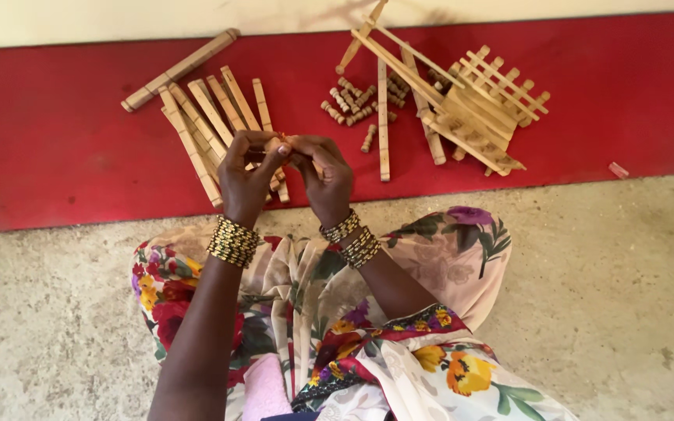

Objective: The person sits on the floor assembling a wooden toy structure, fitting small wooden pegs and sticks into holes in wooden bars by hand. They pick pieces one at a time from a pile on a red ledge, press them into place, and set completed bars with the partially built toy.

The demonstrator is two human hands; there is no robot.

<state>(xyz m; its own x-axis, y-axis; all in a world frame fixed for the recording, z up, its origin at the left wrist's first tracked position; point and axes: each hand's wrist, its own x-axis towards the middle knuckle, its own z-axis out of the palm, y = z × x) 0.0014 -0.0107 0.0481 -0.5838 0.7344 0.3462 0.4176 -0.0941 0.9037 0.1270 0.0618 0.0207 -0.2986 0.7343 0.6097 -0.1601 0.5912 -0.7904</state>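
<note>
My left hand (245,173) and my right hand (324,175) meet in front of me, fingertips pinched together on one small wooden peg (283,140) with an orange-red spot on it. Both wrists wear stacked gold and black bangles. The hands hover over a fanned bundle of flat wooden slats (214,117) lying on the red floor strip (56,132). The hands cover the near ends of some slats.
A long round stick (179,69) lies left of the slats. Several short wooden pegs (351,103) are scattered in the middle. A partly built slatted wooden rack (473,113) sits at the right. A small pink scrap (619,170) lies far right. My floral dress (352,327) covers my lap on the concrete floor.
</note>
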